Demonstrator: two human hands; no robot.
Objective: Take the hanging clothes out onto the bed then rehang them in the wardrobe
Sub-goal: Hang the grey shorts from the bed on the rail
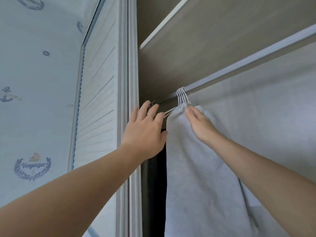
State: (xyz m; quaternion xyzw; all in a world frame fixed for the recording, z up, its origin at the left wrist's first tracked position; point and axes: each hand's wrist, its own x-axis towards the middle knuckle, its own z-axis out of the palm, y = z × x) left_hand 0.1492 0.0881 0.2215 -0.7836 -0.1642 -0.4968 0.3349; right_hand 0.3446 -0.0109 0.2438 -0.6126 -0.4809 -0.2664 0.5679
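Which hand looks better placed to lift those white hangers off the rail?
Probably the right hand: its fingertips rest on the grey garment just beneath the hanger hooks on the rail. The left hand only touches the hangers' outer ends.

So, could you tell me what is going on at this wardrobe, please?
A person is reaching up to the wardrobe rail, where a bunch of white wire hangers is hooked. The left hand touches the hangers' wire arms with fairly straight fingers. The right hand rests on the top of a light grey garment that hangs from them. The hangers are on the rail.
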